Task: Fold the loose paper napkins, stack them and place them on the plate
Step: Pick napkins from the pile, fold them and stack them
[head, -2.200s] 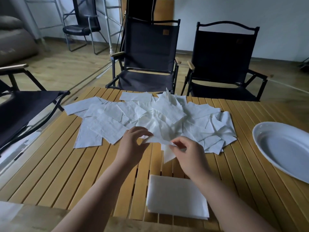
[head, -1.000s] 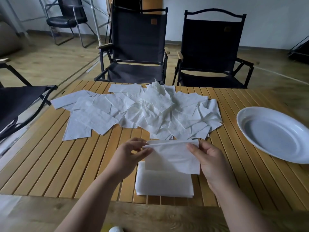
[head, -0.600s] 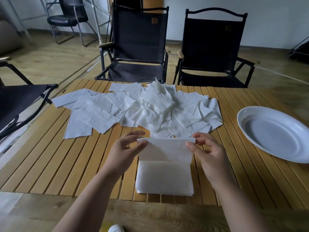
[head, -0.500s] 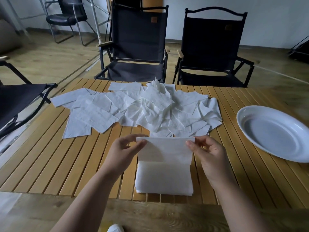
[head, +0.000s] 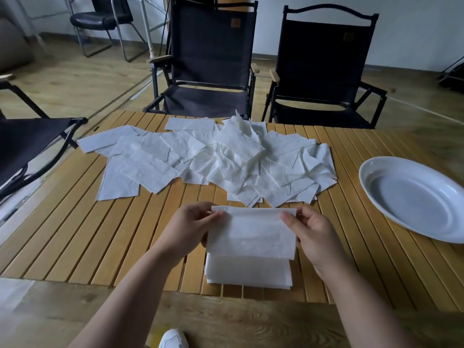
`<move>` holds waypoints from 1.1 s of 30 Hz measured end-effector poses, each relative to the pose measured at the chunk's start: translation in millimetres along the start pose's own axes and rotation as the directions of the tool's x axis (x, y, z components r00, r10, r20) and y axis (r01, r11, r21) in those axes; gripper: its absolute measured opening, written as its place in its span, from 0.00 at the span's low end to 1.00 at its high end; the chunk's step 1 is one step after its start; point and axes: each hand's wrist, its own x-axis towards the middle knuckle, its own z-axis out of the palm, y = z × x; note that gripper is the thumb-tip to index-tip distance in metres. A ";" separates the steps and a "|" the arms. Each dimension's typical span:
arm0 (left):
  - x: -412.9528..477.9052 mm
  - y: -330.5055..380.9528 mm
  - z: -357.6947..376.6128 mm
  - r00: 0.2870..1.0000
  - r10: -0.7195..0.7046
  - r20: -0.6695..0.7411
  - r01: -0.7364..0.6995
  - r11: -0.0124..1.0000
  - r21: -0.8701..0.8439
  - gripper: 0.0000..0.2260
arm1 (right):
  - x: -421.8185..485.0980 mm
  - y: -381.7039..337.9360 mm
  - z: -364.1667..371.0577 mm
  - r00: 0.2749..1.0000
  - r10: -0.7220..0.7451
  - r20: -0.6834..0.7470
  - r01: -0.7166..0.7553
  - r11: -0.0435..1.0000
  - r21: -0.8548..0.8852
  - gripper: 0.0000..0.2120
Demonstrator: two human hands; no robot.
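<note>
Left hand (head: 190, 227) and right hand (head: 310, 231), palms facing inward, each pinch a top corner of one folded napkin (head: 251, 233). Napkin held just above the folded stack (head: 248, 272), long axis left-right, fold edge away from the person. Loose napkins (head: 213, 159) beyond; plate (head: 411, 197) right.

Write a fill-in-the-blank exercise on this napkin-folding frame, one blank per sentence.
The left hand and right hand pinch one napkin over the ____ of folded napkins. The white plate is ____. Loose napkins lie on a slatted ____ table.
Missing words: stack; empty; wooden.
</note>
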 end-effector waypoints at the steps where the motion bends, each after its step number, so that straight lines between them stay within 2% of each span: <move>1: 0.3 -0.5 -0.2 0.999 -0.024 0.029 0.024 1.000 -0.003 0.09 | 0.7 0.5 -0.3 1.000 0.017 0.001 -0.017 0.999 -0.033 0.09; 6: -1.6 -4.5 -7.3 0.966 -0.188 0.176 0.176 0.981 0.079 0.09 | 1.7 5.3 -3.7 0.974 0.205 0.100 -0.177 0.955 -0.239 0.08; 10: -0.2 -8.7 -9.6 0.952 -0.266 0.151 0.230 0.948 0.218 0.06 | -1.3 7.4 -7.2 0.950 0.280 0.138 -0.193 0.874 -0.446 0.09; 14: 2.4 -10.1 -7.4 0.940 -0.322 0.111 0.297 0.935 0.197 0.07 | 0.8 10.6 -2.2 0.951 0.291 0.110 -0.177 0.795 -0.580 0.09; 18: 4.7 -14.8 -6.4 0.939 -0.341 0.047 0.303 0.883 0.357 0.12 | 2.8 15.7 3.1 0.957 0.276 0.087 -0.159 0.752 -0.640 0.11; 24: 7.5 -18.0 -9.2 0.969 -0.244 -0.021 0.215 0.805 0.553 0.13 | 0.5 14.6 5.7 0.972 0.235 -0.016 -0.185 0.721 -0.668 0.14; 33: 11.3 -20.6 -13.6 0.962 -0.272 -0.003 0.221 0.775 0.592 0.13 | -0.8 14.9 5.9 0.974 0.226 -0.002 -0.166 0.708 -0.687 0.12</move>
